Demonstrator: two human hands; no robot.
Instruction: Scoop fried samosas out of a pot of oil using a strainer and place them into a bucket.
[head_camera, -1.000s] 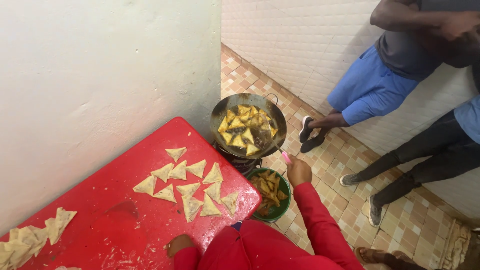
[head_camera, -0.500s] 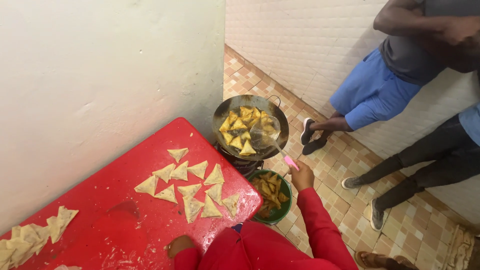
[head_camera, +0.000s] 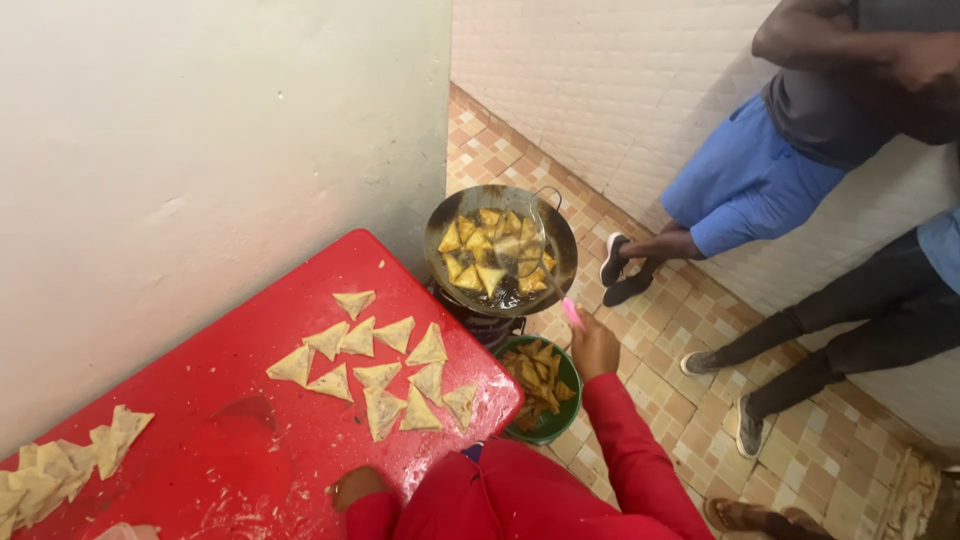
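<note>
My right hand (head_camera: 594, 346), in a red sleeve, grips the pink handle of a wire skimmer (head_camera: 545, 262) that reaches into a dark frying pan (head_camera: 448, 215) of oil. Golden triangular pastries (head_camera: 482, 250) float in the pan. My left hand (head_camera: 356, 486) rests closed on the red table (head_camera: 230, 450) near its front edge, holding nothing that I can see. Raw pale triangular pastries (head_camera: 385, 372) lie spread on the table just beyond it.
A green bowl (head_camera: 568, 410) of fried pastries sits on the tiled floor below the pan. More raw pastries (head_camera: 60, 470) are piled at the table's left. Two people (head_camera: 780, 170) stand against the white tiled wall on the right. A white wall rises behind the table.
My right hand has shifted slightly with the skimmer over the pan. The view has drifted a little; my left hand stays on the table.
</note>
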